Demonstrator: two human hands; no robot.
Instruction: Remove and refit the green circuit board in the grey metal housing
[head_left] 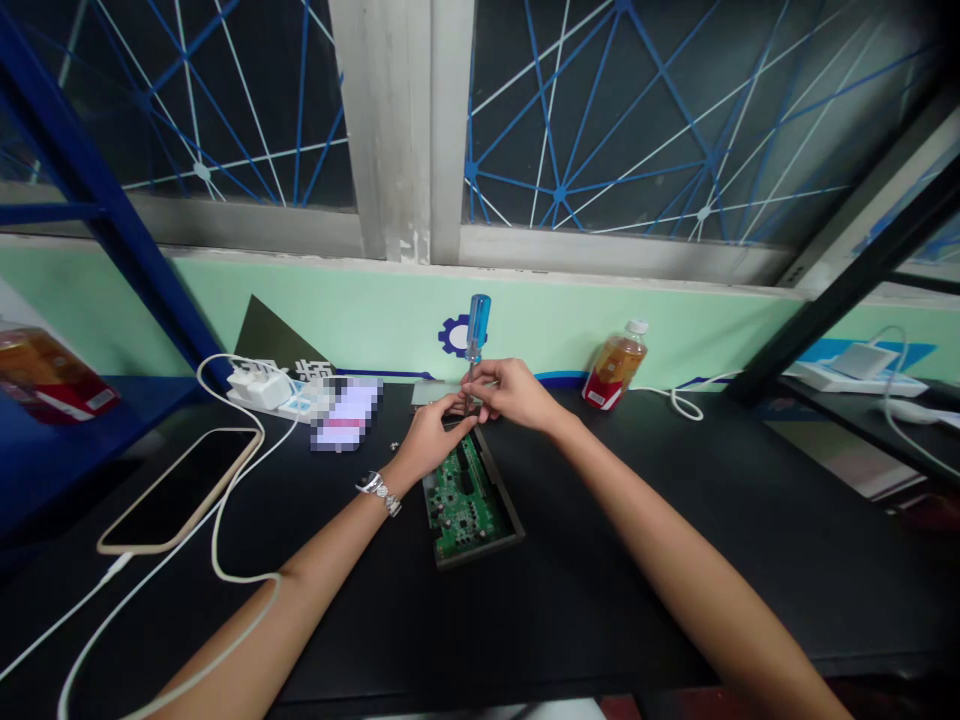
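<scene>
A screwdriver point(478, 325) with a clear blue handle stands nearly upright over the far end of a green circuit board point(466, 500), which lies in a shallow metal tray-like housing point(510, 505). My right hand point(514, 392) pinches its metal shaft below the handle. Lower down, my left hand point(433, 438), with a silver watch point(379, 490) at its wrist, has thumb and fingers closed around the lower shaft. The screwdriver's tip is hidden behind my fingers. A few tiny metal pieces point(394, 446), perhaps screws, lie left of my left hand.
A phone point(180, 490) with a white cable point(217, 530) lies at left; the cable crosses near my left forearm. Behind are a power strip point(300, 402) and a blurred-out bright screen point(346, 415). A drink bottle point(616, 365) stands back right, by the wall.
</scene>
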